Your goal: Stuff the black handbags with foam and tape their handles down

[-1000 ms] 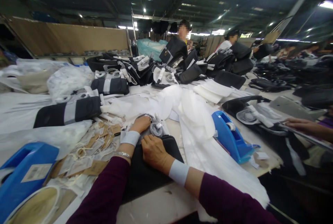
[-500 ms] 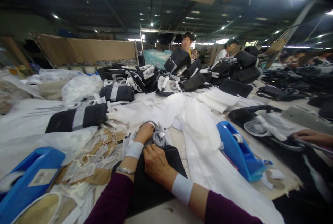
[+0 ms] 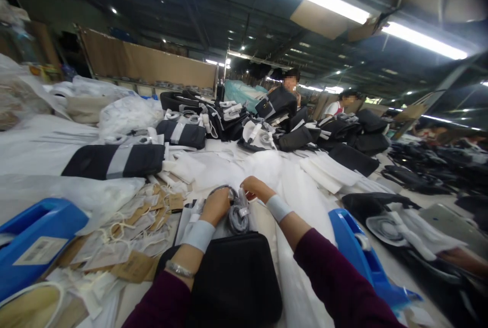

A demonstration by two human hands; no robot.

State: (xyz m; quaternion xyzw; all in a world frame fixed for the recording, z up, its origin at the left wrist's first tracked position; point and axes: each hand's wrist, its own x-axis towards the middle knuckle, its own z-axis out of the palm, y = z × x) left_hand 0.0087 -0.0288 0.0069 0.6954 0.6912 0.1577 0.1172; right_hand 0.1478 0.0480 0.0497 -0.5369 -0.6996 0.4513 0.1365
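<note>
A black bag (image 3: 236,277) lies flat on the table in front of me. At its far edge is a coiled grey strap (image 3: 239,216) in clear wrapping. My left hand (image 3: 218,206) is closed at the left of the coil, on the dark looped handle (image 3: 224,188) beyond the bag; its fingertips are hidden. My right hand (image 3: 253,188) is just right of the handle, above the coil, with fingers bent together at the wrapping; what they pinch is too small to name.
Blue tape dispensers stand at left (image 3: 41,246) and right (image 3: 362,257). Paper tags (image 3: 141,216) lie left of the bag. White foam sheets (image 3: 301,216) and piled black bags (image 3: 282,109) are beyond. Another person's hand (image 3: 463,259) is at far right.
My right hand has lifted off the black bag and moved forward to the coil and handle. My left hand stays by the handle. The camera view has tilted.
</note>
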